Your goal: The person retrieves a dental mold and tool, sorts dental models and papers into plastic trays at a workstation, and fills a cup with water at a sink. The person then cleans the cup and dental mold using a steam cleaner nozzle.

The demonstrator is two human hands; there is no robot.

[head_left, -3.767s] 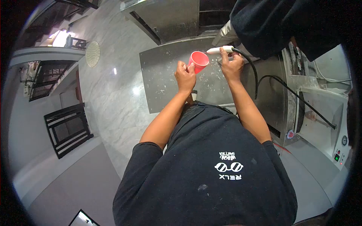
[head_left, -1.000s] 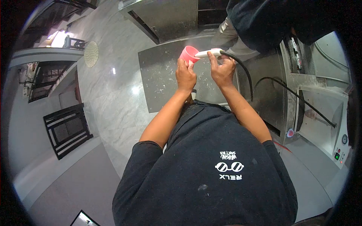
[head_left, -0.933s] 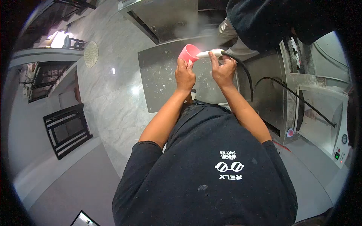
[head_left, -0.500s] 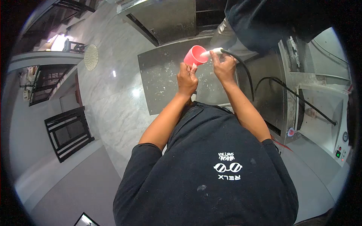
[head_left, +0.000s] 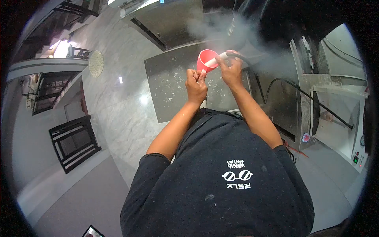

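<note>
My left hand [head_left: 196, 83] is closed around the lower side of a pink cup [head_left: 201, 59], near a small pale piece at its rim. The cup's mouth is tilted toward the right and toward me. My right hand [head_left: 232, 72] grips a white nozzle [head_left: 218, 59] with its tip inside the cup mouth. From the nozzle's rear end runs a black hose [head_left: 258, 83]. A pale haze [head_left: 241, 33] hangs just beyond both hands. What the cup holds, I cannot make out.
Below the hands lies a grey board [head_left: 169, 87] speckled with white. At right, a black hose loops to a white machine [head_left: 339, 118] with a gauge and lit buttons. Dark cloth [head_left: 276, 23] hangs at the upper right. A round woven piece [head_left: 96, 64] is on the left.
The cup has turned so more of its inside shows, and the nozzle reaches deeper into its mouth. The haze beyond the hands has grown much thicker and spread leftward.
</note>
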